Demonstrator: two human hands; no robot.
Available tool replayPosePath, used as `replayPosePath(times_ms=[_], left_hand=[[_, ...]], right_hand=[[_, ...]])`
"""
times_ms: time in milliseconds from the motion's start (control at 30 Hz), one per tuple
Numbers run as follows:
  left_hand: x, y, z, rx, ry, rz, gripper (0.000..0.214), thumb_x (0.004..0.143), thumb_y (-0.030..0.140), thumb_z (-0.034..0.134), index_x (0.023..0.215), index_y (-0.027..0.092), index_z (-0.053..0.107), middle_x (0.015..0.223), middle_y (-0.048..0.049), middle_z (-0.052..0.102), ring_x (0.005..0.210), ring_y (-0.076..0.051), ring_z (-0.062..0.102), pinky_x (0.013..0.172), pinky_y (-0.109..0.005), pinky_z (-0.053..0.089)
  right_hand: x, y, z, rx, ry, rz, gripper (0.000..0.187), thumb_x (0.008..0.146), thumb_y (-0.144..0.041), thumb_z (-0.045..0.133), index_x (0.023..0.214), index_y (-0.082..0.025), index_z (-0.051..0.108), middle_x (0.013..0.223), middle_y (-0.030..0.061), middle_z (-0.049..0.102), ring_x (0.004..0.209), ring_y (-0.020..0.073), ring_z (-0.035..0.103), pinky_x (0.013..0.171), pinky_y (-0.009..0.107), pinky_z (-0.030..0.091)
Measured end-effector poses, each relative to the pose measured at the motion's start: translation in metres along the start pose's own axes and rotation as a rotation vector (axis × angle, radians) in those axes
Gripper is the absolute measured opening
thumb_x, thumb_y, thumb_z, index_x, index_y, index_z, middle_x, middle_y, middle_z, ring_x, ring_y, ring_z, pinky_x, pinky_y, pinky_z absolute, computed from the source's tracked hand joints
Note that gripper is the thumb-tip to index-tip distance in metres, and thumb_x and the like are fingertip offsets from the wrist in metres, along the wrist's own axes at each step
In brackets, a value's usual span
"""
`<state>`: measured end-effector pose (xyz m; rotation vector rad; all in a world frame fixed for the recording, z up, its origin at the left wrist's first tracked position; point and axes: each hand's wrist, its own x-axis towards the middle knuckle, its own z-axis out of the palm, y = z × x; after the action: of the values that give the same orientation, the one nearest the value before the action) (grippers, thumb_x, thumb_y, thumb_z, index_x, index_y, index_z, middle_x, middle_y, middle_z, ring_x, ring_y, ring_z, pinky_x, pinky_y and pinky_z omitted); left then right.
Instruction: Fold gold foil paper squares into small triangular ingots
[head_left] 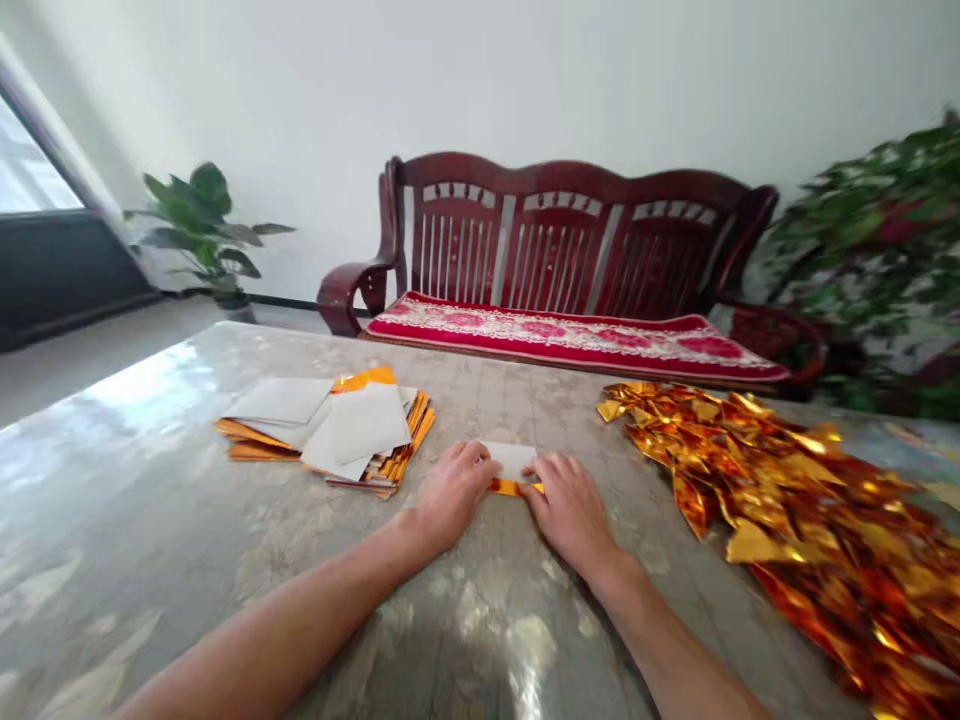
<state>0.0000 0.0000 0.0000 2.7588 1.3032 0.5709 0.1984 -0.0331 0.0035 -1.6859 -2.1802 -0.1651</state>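
Note:
Both of my hands press on one small sheet of paper [512, 462], white on top with a gold edge showing at its near side, lying flat on the table [150, 560]. My left hand [452, 492] covers its left end with fingers curled down onto it. My right hand [570, 505] pins its right end the same way. To the left lies a loose stack of gold and white sheets [330, 430]. A heap of folded gold foil pieces [795, 500] spreads over the table's right side.
The table has a glossy marbled top that reflects light. Behind it stands a dark red wooden bench [570, 250] with a red patterned cushion. A potted plant [202, 225] stands at the back left, and leafy greenery [877, 260] at the right.

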Motion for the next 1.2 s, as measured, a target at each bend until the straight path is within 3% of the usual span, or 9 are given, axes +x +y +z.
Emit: replayPosePath(times_ms=[67, 233, 400, 533, 700, 900, 1200], left_hand=[[-0.002, 0.005, -0.002, 0.015, -0.091, 0.087, 0.015, 0.097, 0.022, 0.052, 0.101, 0.021, 0.066, 0.101, -0.0035, 0.063, 0.098, -0.02, 0.054, 0.087, -0.03, 0.045], [-0.008, 0.025, -0.005, 0.188, -0.206, 0.128, 0.012, 0.092, 0.014, 0.054, 0.099, 0.015, 0.064, 0.096, -0.0074, 0.064, 0.091, -0.022, 0.057, 0.08, -0.032, 0.047], [-0.016, 0.045, -0.003, 0.396, -0.236, 0.123, 0.021, 0.087, 0.005, 0.053, 0.104, 0.01, 0.065, 0.098, -0.0128, 0.064, 0.089, -0.025, 0.059, 0.071, -0.034, 0.049], [-0.021, 0.051, -0.002, 0.428, -0.183, 0.097, 0.033, 0.088, 0.003, 0.046, 0.116, 0.008, 0.064, 0.116, -0.0192, 0.064, 0.104, -0.028, 0.06, 0.079, -0.037, 0.05], [-0.021, 0.054, -0.006, 0.393, -0.225, 0.048, 0.04, 0.091, 0.002, 0.041, 0.125, 0.007, 0.061, 0.127, -0.0221, 0.061, 0.114, -0.029, 0.059, 0.085, -0.038, 0.05], [-0.026, 0.048, -0.003, 0.409, -0.238, 0.021, 0.042, 0.091, 0.003, 0.042, 0.13, 0.005, 0.058, 0.135, -0.0237, 0.057, 0.122, -0.029, 0.056, 0.09, -0.038, 0.051], [-0.03, 0.048, -0.003, 0.442, -0.196, 0.0, 0.04, 0.094, 0.006, 0.042, 0.131, 0.001, 0.055, 0.134, -0.0259, 0.057, 0.117, -0.027, 0.059, 0.087, -0.036, 0.053]], right_hand=[[0.0, -0.004, -0.001, -0.028, -0.009, -0.097, 0.005, 0.093, -0.024, 0.062, 0.094, -0.021, 0.066, 0.097, 0.0045, 0.063, 0.096, 0.0224, 0.05, 0.08, 0.032, 0.037], [-0.005, -0.013, -0.004, -0.047, -0.083, -0.241, 0.011, 0.095, -0.018, 0.057, 0.092, -0.021, 0.067, 0.091, 0.0033, 0.064, 0.091, 0.0196, 0.053, 0.08, 0.031, 0.039], [-0.013, -0.026, -0.009, -0.149, -0.189, -0.167, 0.016, 0.094, -0.014, 0.056, 0.101, -0.02, 0.068, 0.099, 0.0055, 0.066, 0.093, 0.0211, 0.058, 0.08, 0.031, 0.044], [-0.014, -0.037, -0.014, -0.186, -0.254, -0.117, 0.019, 0.096, -0.014, 0.052, 0.106, -0.019, 0.067, 0.106, 0.0072, 0.066, 0.098, 0.0215, 0.06, 0.08, 0.031, 0.048], [-0.016, -0.047, -0.015, -0.236, -0.313, -0.073, 0.025, 0.096, -0.012, 0.047, 0.114, -0.015, 0.065, 0.112, 0.0109, 0.065, 0.102, 0.0219, 0.062, 0.082, 0.03, 0.052], [-0.02, -0.055, -0.013, -0.287, -0.34, -0.054, 0.035, 0.095, -0.006, 0.041, 0.124, -0.009, 0.06, 0.118, 0.0167, 0.063, 0.107, 0.0254, 0.061, 0.085, 0.034, 0.055], [-0.022, -0.061, -0.005, -0.371, -0.302, -0.031, 0.04, 0.094, -0.003, 0.037, 0.128, -0.004, 0.058, 0.124, 0.0229, 0.062, 0.112, 0.0264, 0.062, 0.091, 0.036, 0.052]])
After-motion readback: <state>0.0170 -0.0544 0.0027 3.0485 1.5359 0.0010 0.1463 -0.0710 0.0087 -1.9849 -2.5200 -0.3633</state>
